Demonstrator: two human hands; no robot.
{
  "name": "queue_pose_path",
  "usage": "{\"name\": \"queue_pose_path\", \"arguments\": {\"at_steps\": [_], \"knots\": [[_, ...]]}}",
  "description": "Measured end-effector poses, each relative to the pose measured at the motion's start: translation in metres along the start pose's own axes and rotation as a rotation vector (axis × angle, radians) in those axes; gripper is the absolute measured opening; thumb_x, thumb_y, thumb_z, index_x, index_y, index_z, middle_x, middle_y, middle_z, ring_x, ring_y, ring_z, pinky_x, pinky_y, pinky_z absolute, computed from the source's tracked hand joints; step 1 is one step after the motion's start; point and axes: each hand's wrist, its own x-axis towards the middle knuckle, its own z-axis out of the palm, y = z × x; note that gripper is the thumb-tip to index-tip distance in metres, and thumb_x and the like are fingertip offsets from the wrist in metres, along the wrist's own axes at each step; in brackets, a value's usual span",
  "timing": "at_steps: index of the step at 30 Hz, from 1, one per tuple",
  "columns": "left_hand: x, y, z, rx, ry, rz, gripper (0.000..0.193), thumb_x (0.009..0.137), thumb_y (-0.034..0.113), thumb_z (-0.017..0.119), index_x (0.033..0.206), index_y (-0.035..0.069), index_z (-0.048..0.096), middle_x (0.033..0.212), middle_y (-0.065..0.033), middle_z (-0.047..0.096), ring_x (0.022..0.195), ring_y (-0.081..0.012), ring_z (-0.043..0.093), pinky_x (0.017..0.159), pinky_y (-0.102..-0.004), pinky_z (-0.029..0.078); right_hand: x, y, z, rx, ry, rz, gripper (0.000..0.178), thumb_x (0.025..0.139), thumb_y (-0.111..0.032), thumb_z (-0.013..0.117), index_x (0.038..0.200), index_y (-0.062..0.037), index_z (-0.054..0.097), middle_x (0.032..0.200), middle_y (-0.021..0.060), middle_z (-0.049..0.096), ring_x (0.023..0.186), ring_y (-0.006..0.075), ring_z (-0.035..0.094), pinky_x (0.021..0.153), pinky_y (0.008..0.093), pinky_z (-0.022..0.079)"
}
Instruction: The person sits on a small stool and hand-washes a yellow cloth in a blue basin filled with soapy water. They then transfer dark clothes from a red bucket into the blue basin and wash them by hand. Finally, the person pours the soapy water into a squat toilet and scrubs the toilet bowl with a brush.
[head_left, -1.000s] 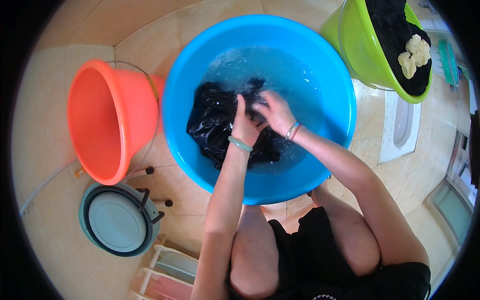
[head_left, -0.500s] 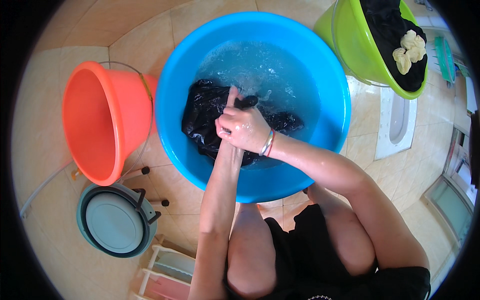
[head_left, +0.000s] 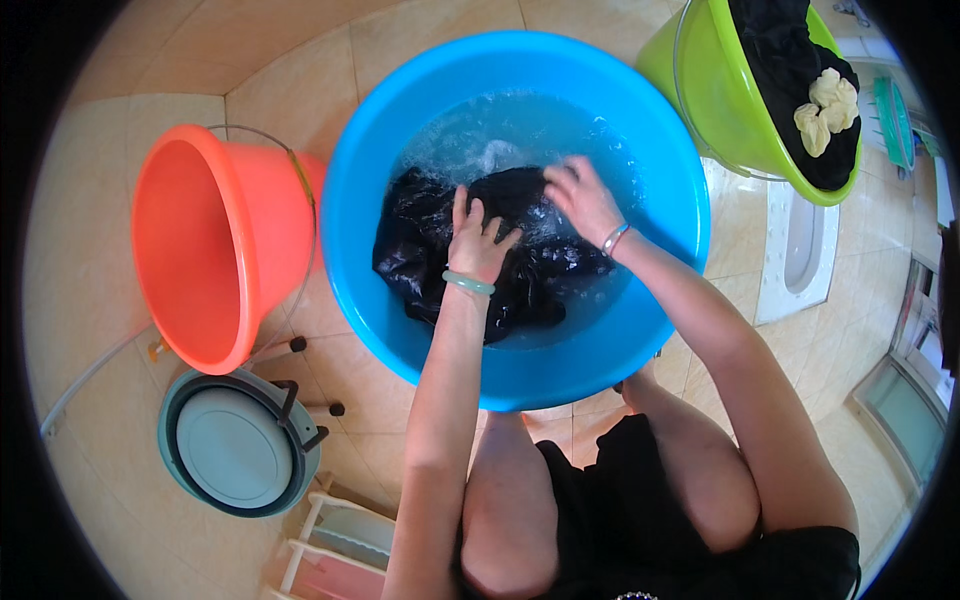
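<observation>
A large blue basin [head_left: 540,372] stands in front of me, part filled with cloudy, bubbly water. Wet black cloth [head_left: 415,250] lies bunched in it, partly under the surface. Over the cloth's middle my left hand [head_left: 480,243] hovers or rests with its fingers spread; a pale green bangle [head_left: 468,282] circles that wrist. My right hand [head_left: 585,203] is at the cloth's right side, fingers apart and slightly bent, a little smeared by motion. Nothing shows gripped in either hand. Whether the right fingertips touch the cloth is hard to see.
An orange bucket [head_left: 270,200] lies tilted to the left, above a folded grey-green tub [head_left: 235,447]. At the far right a green bucket [head_left: 690,95] holds black cloth and a cream scrunched piece [head_left: 828,108]. A white squat toilet [head_left: 800,250] is set in the tiled floor.
My hands were clasped together, the right wrapped round the left. They have now parted: the right moved right and away, the left opened over the cloth. The cloth is more spread out.
</observation>
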Motion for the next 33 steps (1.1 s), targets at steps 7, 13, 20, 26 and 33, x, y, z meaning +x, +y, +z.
{"name": "queue_pose_path", "arguments": {"at_steps": [7, 13, 20, 26, 33], "knots": [[0.009, -0.003, -0.006, 0.031, -0.144, -0.062, 0.053, 0.096, 0.038, 0.051, 0.144, 0.03, 0.028, 0.147, -0.0063, 0.024, 0.133, -0.0328, 0.028, 0.103, -0.0599, 0.031, 0.013, -0.042, 0.002, 0.645, -0.225, 0.872, 0.049, 0.071, 0.011, 0.051, 0.113, -0.0138, 0.06, 0.105, 0.0177, 0.051, 0.102, 0.0371, 0.055, 0.086, 0.0434, 0.049], [-0.015, 0.026, 0.018, -0.065, -0.271, -0.203, 0.043, 0.09, 0.045, 0.06, 0.124, 0.021, 0.049, 0.081, -0.0059, 0.058, 0.067, -0.0164, 0.057, 0.06, -0.027, 0.049, -0.021, -0.154, -0.019, 0.59, -0.134, -0.14, 0.022, 0.066, 0.007, 0.058, 0.082, -0.0084, 0.058, 0.096, 0.0109, 0.045, 0.091, 0.0288, 0.053, 0.079, 0.036, 0.047], [-0.018, -0.018, -0.005, 0.214, -0.305, 0.342, 0.041, 0.096, 0.042, 0.051, 0.118, 0.007, 0.051, 0.098, -0.0057, 0.055, 0.093, -0.0164, 0.053, 0.089, -0.0292, 0.044, -0.009, -0.167, -0.012, 0.151, 0.022, -0.319, 0.027, 0.08, -0.025, 0.071, 0.064, -0.0122, 0.053, 0.075, 0.0012, 0.048, 0.058, 0.0199, 0.058, 0.057, 0.0322, 0.051], [-0.009, -0.026, -0.005, -0.165, -0.177, 0.073, 0.044, 0.093, 0.041, 0.046, 0.125, 0.011, 0.051, 0.122, -0.0071, 0.056, 0.112, -0.0192, 0.053, 0.092, -0.0367, 0.044, 0.022, -0.106, 0.015, 0.092, 0.044, -0.228, 0.016, 0.08, -0.015, 0.063, 0.066, -0.0104, 0.055, 0.071, 0.0093, 0.056, 0.058, 0.0277, 0.061, 0.053, 0.0397, 0.053], [-0.001, -0.02, 0.015, -0.11, -0.037, 0.04, 0.03, 0.096, 0.043, 0.047, 0.109, 0.016, 0.051, 0.115, -0.0091, 0.052, 0.111, -0.0252, 0.05, 0.098, -0.0439, 0.04, 0.021, 0.013, 0.015, -0.16, 0.132, 0.337, 0.029, 0.096, -0.032, 0.047, 0.09, -0.0062, 0.06, 0.09, 0.021, 0.061, 0.078, 0.0438, 0.06, 0.068, 0.0513, 0.051]]}}
